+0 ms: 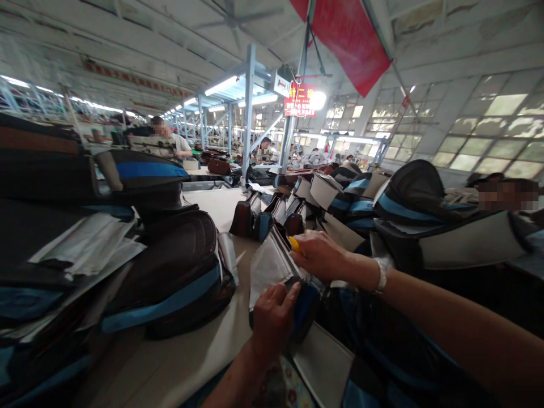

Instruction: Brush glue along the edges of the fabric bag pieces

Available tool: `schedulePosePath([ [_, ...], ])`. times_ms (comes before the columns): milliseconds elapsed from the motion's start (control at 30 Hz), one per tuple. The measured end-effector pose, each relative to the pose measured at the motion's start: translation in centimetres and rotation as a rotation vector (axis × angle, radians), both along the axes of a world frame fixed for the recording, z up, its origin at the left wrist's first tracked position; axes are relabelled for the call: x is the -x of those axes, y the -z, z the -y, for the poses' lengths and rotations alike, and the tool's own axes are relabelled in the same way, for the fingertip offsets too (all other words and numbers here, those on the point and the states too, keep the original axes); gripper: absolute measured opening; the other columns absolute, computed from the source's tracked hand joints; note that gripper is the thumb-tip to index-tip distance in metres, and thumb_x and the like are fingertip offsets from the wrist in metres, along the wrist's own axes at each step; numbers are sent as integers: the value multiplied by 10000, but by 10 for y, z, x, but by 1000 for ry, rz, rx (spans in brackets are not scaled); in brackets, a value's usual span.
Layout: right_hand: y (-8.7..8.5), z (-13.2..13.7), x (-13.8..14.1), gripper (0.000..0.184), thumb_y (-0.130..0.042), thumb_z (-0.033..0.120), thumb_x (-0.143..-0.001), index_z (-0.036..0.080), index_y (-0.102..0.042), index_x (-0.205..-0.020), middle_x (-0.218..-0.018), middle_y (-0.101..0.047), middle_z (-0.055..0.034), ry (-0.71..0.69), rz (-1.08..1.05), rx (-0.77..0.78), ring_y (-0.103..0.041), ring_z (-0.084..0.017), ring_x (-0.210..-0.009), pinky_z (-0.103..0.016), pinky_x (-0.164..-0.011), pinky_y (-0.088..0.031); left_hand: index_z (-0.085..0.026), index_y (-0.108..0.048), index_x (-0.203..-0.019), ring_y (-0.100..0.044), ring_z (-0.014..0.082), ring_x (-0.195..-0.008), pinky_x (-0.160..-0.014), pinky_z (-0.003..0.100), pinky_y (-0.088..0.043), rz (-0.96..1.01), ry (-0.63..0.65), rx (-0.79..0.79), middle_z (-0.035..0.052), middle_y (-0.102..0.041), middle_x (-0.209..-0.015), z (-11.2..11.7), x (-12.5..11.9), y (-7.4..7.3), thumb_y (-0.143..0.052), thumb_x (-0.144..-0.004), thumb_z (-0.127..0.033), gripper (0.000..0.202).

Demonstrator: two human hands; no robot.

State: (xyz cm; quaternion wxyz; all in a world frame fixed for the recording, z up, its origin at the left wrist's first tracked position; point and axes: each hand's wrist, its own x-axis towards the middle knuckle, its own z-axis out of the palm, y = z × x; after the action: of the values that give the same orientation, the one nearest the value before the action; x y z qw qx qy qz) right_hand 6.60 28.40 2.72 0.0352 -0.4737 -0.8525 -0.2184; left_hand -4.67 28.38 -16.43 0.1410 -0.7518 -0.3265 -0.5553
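In front of me stands a partly sewn bag piece (272, 263) with a pale grey lining, dark trim and a blue side. My left hand (274, 317) is closed on its near edge, fingers bent over the dark trim. My right hand (321, 255) is closed round a small yellow tool (294, 243) at the upper edge of the piece. Only the tool's yellow end shows; its working part is hidden. Just beyond are several small brown and blue bag pieces (264, 225) in a row.
A black bag body with a blue stripe (170, 277) lies on the pale table (204, 198) at left. More bag parts (408, 192) are heaped at right, close to my right arm. A blue metal post (247, 113) rises beyond the table. A person (181, 144) sits at far left.
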Motion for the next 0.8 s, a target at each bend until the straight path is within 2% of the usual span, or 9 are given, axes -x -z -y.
schedulePosePath([
  [167,-1,-4,-18,176,-536,273,-918,172,-595,-787,-790,-658,-65,-22,-74,-57,-615,-209,-756,-315,-734,-390,-206,-635,-1194,-551,149,-701,-661,263,-448,91,107,105,32,-568,-766,-5,18,-1,-486,-941,-150,299],
  [233,-2,0,-30,202,-549,306,-916,165,-606,-784,-775,-646,-62,-19,-389,-97,-599,-194,-723,-310,-724,-413,-199,-592,-1241,-590,136,-759,-706,242,-482,134,155,185,33,-587,-845,-6,33,-3,-487,-951,-171,310],
  [300,2,9,-39,245,-595,388,-889,169,-612,-781,-683,-596,-20,-35,-959,-65,-549,-154,-620,-265,-615,-416,-201,-566,-1255,-616,139,-838,-766,241,-502,179,191,281,42,-604,-936,-4,48,-4,-492,-957,-215,308],
  [400,30,30,-39,289,-739,420,-747,170,-594,-739,-529,-460,54,-41,-1781,294,-380,-78,-443,-183,-436,-304,-201,-583,-1172,-615,185,-902,-806,296,-506,297,72,341,56,-607,-982,4,64,2,-526,-938,-314,266],
  [467,59,44,-30,300,-801,364,-666,158,-586,-700,-471,-412,76,-16,-2100,559,-297,-44,-397,-146,-404,-251,-191,-590,-1024,-605,199,-846,-771,315,-498,383,-86,329,50,-596,-914,12,67,13,-550,-917,-351,197],
  [600,111,57,-7,282,-817,325,-651,143,-602,-653,-393,-377,85,-70,-2370,874,-218,-25,-359,-129,-377,-236,-208,-529,-799,-578,167,-707,-680,286,-478,353,-163,337,14,-547,-762,37,66,40,-494,-940,-280,162],
  [667,121,58,4,261,-804,320,-676,141,-614,-667,-397,-387,85,-122,-2448,952,-207,-23,-353,-129,-374,-256,-189,-578,-987,-610,195,-875,-782,318,-508,294,-122,318,64,-597,-927,50,63,50,-495,-936,-288,139],
  [733,124,59,16,235,-787,306,-709,144,-618,-686,-420,-409,85,-165,-2501,1001,-218,-20,-352,-131,-391,-302,-151,-525,-1239,-576,258,-1075,-894,396,-509,255,-121,292,143,-571,-1146,60,61,56,-574,-891,-384,421],
  [800,123,61,28,226,-785,299,-720,150,-618,-696,-432,-422,85,-171,-2513,1064,-235,-22,-350,-136,-393,-322,-110,-478,-1321,-554,302,-1126,-909,440,-511,263,-161,266,189,-545,-1201,63,59,57,-633,-844,-448,605],
])
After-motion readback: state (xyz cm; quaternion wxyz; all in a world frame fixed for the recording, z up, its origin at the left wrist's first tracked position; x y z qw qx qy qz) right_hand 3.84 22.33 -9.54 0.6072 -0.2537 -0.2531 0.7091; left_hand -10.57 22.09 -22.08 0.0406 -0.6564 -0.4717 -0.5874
